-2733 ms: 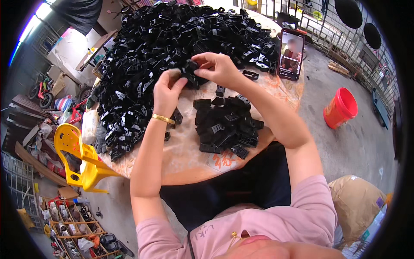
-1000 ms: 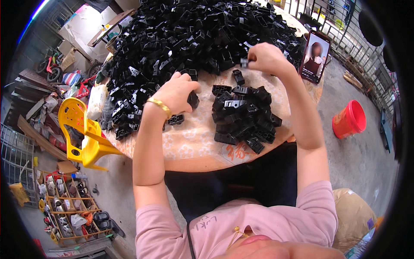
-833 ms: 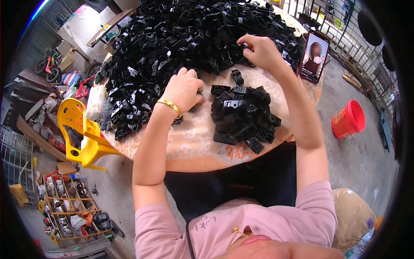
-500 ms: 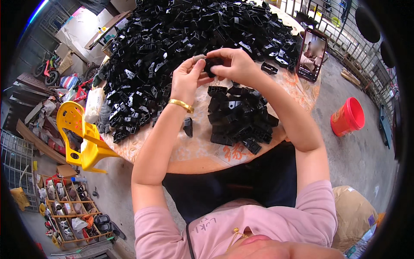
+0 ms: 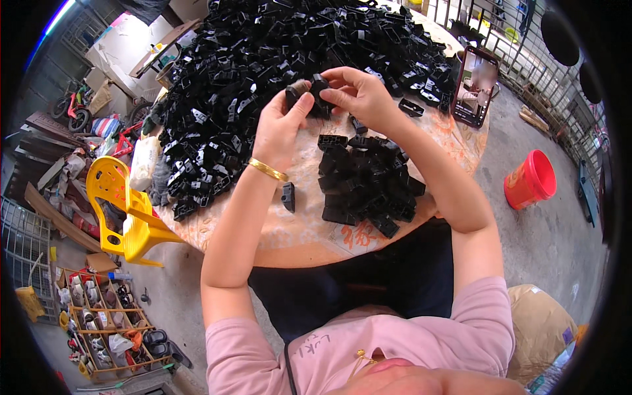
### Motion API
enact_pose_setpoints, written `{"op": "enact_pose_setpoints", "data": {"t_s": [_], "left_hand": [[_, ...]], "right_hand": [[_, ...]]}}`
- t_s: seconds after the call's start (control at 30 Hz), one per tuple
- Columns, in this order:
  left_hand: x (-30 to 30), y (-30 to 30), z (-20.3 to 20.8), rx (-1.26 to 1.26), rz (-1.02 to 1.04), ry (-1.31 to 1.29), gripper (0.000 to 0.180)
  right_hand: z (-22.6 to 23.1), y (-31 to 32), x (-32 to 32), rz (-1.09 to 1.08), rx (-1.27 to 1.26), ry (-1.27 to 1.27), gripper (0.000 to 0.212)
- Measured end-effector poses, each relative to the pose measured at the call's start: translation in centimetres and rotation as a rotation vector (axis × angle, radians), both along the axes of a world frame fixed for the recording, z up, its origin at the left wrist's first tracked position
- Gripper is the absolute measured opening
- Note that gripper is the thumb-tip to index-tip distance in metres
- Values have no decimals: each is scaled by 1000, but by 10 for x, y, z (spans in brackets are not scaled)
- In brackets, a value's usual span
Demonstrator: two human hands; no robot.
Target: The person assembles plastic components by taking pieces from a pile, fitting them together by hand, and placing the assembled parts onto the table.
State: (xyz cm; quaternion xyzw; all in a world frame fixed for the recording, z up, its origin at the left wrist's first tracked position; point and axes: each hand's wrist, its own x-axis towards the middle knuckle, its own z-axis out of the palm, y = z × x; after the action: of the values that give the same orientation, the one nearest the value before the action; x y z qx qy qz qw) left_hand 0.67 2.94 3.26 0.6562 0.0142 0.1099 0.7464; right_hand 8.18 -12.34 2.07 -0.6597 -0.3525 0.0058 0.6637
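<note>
My left hand (image 5: 280, 118) pinches a small black plastic part (image 5: 293, 97) between thumb and fingers, with a pale wrap on one fingertip. Just to its right, my right hand (image 5: 355, 95) grips another black plastic part (image 5: 318, 85). The two parts are held close to each other, over the near edge of a big heap of similar black parts (image 5: 224, 85). Below my right hand lies a smaller pile of black parts (image 5: 368, 181). One loose black piece (image 5: 288, 197) rests by my left wrist, and another single piece (image 5: 411, 107) lies right of my right hand.
The round table has a patterned orange-and-cream cover (image 5: 283, 240). A phone (image 5: 474, 85) stands upright at its right edge. A yellow chair (image 5: 135, 227) touches the left side. A red bucket (image 5: 530, 179) stands on the floor to the right, and a shoe rack (image 5: 108, 322) at lower left.
My hands have drawn slightly apart. The left moved a little left and down, and a separate black part now shows in each hand.
</note>
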Motion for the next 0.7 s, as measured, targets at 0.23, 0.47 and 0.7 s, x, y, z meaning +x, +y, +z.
{"op": "enact_pose_setpoints", "data": {"t_s": [0.23,0.47,0.7], "left_hand": [[-4,2,5,-42,-49,-96,38],[-5,-3,9,429,80,-162,50],[1,5,0,830,192,-397,45]], "right_hand": [[0,3,-10,199,72,24,34],[-3,0,-9,154,47,18,32],[0,2,-16,78,63,-100,31]]}}
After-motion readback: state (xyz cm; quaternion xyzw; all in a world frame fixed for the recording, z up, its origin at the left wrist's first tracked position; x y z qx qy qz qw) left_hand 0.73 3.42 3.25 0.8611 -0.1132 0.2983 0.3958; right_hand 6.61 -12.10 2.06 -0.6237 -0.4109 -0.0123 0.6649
